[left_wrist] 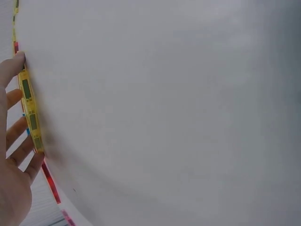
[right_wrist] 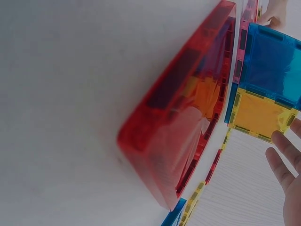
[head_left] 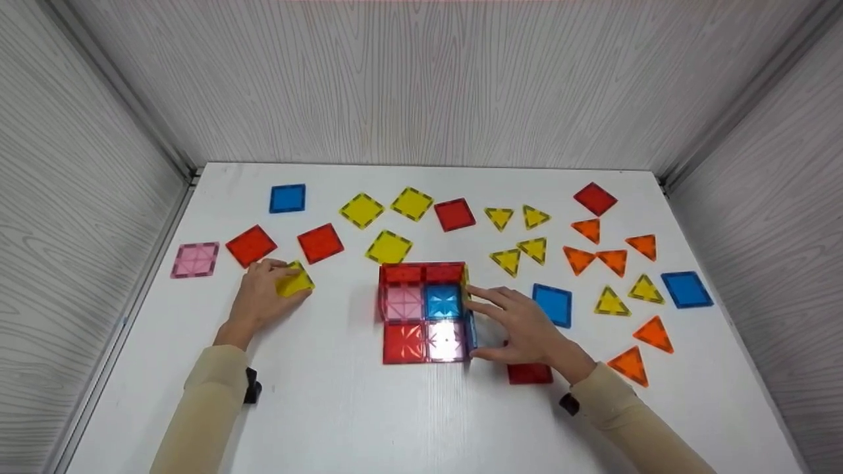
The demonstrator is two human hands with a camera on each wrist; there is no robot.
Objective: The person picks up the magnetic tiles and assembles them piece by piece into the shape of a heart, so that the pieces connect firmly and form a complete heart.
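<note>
Your L hand point(head_left: 265, 289) pinches a yellow sq. point(head_left: 295, 283), thumb on one edge & fingertips on the opp. one (L wrist view). Sq. is left of ctr. on the table point(head_left: 329, 408), just nearer you than two red sqs. point(head_left: 321, 243); pink sq. point(head_left: 195, 260) farther L, near the table's L edge.

Your R hand point(head_left: 520, 326) is spread, fingers approx. straight, tips touching the R wall point(head_left: 471, 329) of the box point(head_left: 425, 315); thumb lower, at the wall's near end. R wrist view: wall = blue panel point(right_wrist: 275, 61) + yellow panel point(right_wrist: 258, 113), fingertips at the yellow one's edge.

Box at ctr.: 4-sq. floor, red wall point(head_left: 421, 272) along back edge, L wall along rear half only; near side open to you.

Room: wide gap betw. L hand & box's L side; white table from box's near edge toward you. R side tighter: blue sq. point(head_left: 552, 305) just beyond R hand, red sq. point(head_left: 530, 374) partly under it, orange tris. point(head_left: 654, 334) farther R. Loose yellow sq. point(head_left: 388, 247) close to box's back L corner.
</note>
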